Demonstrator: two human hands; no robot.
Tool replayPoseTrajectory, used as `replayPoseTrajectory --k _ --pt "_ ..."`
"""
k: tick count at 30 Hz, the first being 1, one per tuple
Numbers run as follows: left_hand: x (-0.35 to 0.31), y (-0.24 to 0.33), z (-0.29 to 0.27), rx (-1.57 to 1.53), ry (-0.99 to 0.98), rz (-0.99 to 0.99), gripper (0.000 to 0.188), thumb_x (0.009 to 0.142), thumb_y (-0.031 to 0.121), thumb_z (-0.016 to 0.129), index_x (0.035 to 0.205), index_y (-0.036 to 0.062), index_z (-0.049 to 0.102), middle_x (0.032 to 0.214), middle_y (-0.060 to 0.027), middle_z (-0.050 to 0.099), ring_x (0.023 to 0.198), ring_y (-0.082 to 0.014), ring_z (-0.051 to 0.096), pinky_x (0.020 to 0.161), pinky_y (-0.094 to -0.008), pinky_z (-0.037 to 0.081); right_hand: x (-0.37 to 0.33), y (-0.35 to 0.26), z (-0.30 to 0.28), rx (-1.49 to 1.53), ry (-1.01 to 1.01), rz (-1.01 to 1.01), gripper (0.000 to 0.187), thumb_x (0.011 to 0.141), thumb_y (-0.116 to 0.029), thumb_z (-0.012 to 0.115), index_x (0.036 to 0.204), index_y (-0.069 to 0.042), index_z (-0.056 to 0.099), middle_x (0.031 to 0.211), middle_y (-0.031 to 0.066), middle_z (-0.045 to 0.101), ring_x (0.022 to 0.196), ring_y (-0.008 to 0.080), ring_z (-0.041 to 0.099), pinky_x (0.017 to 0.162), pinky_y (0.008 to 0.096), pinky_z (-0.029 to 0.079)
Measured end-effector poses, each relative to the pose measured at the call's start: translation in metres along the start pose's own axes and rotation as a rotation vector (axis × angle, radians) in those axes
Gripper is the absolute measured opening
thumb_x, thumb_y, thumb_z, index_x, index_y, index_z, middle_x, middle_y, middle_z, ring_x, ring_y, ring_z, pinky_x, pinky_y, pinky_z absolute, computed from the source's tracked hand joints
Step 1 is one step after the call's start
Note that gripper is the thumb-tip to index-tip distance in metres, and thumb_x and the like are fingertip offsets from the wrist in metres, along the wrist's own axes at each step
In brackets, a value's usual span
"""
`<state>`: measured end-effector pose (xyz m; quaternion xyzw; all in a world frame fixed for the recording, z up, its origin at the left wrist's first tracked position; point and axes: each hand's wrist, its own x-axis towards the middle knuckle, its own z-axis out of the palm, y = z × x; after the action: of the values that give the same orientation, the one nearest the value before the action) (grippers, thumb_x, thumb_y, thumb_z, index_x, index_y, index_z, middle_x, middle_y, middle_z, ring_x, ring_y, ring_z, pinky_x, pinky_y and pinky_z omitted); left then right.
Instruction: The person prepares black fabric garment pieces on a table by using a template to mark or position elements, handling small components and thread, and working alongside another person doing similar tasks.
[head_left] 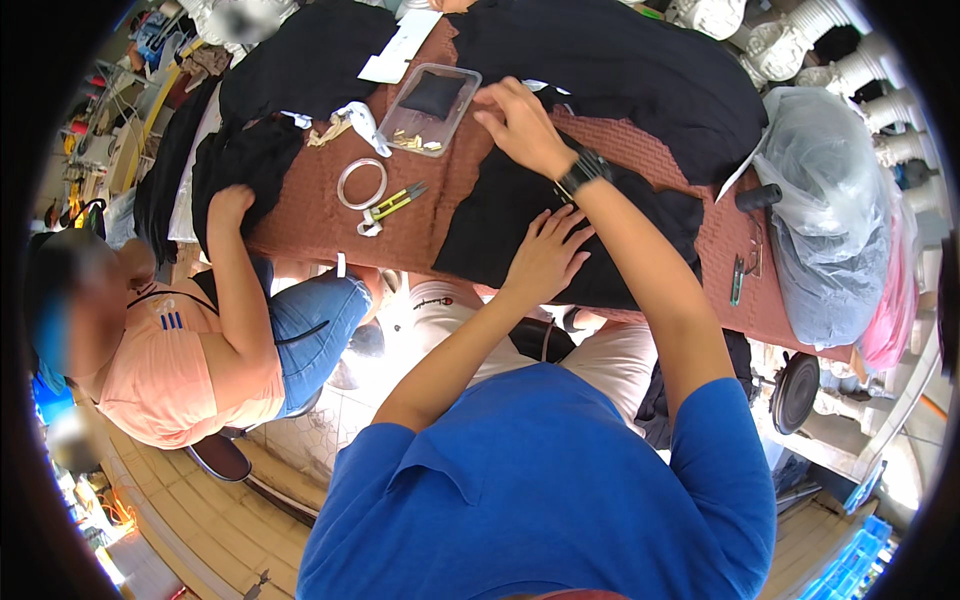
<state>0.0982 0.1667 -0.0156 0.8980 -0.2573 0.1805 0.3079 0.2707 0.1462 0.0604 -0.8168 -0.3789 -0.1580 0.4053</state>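
Note:
My left hand (545,250) lies flat, fingers spread, on a folded black cloth (490,222) at the table's near edge. Farther off, my right hand (522,122) reaches over the cloth's far side, wrist strapped with a dark watch. Its fingers are bent but apart, close to the right rim of a clear plastic box (462,112); I see nothing held in them. Inside the box are a black pad (434,95) and several small pale pieces (412,142). Left of my cloth lie yellow thread snips (400,203) and a clear ring (361,168).
A co-worker's hand (232,205) rests on black fabric (250,165) at the left. More black fabric (620,60) covers the far side. At the right are a dark cylinder (760,197), green snips (738,280) and a large plastic-wrapped bundle (825,220).

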Motion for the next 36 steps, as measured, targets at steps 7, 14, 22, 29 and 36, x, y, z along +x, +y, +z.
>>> replayPoseTrajectory --k 7,14,22,29,36 --pt "-0.003 -0.005 0.004 0.068 -0.074 0.007 0.038 0.095 0.025 0.062 0.128 0.0057 0.058 0.139 -0.0161 0.05 0.137 -0.0314 0.041 0.115 -0.0508 0.032 0.062 0.022 0.059 -0.087 -0.053 0.072 0.028 0.084 -0.008 0.072 0.111 -0.003 0.069 0.108 0.0177 0.063 0.106 0.0388 0.061 0.093 0.0472 0.051" --pt "-0.006 -0.007 0.004 0.081 -0.135 -0.022 0.036 0.096 0.027 0.06 0.125 0.0055 0.061 0.137 -0.0169 0.053 0.136 -0.0319 0.042 0.116 -0.0504 0.029 0.072 0.033 0.08 -0.162 0.036 0.014 0.024 0.084 -0.002 0.069 0.107 -0.005 0.069 0.105 0.0155 0.064 0.101 0.0374 0.064 0.089 0.045 0.053" --pt "-0.005 -0.007 0.003 0.068 -0.113 -0.015 0.037 0.095 0.026 0.061 0.126 0.0041 0.061 0.136 -0.0161 0.054 0.134 -0.0313 0.044 0.117 -0.0498 0.029 0.077 0.044 0.087 -0.049 0.017 0.088 0.013 0.084 -0.005 0.072 0.097 -0.003 0.072 0.096 0.0166 0.065 0.093 0.0379 0.066 0.083 0.0459 0.054" --pt "-0.006 -0.007 0.006 0.032 -0.052 -0.006 0.032 0.095 0.022 0.059 0.119 0.0026 0.065 0.127 -0.0155 0.058 0.129 -0.0315 0.047 0.116 -0.0496 0.03 0.078 0.041 0.087 -0.036 0.044 0.101 0.008 0.084 -0.008 0.073 0.091 -0.005 0.073 0.092 0.016 0.065 0.092 0.038 0.066 0.081 0.0469 0.054" --pt "-0.006 -0.007 0.009 0.034 -0.03 0.005 0.032 0.094 0.022 0.059 0.119 0.0024 0.065 0.128 -0.0157 0.058 0.13 -0.0314 0.046 0.116 -0.0494 0.03 0.078 0.041 0.085 0.008 0.125 0.079 0.004 0.088 -0.005 0.066 0.088 -0.001 0.065 0.092 0.0185 0.069 0.089 0.0388 0.067 0.08 0.0471 0.055"
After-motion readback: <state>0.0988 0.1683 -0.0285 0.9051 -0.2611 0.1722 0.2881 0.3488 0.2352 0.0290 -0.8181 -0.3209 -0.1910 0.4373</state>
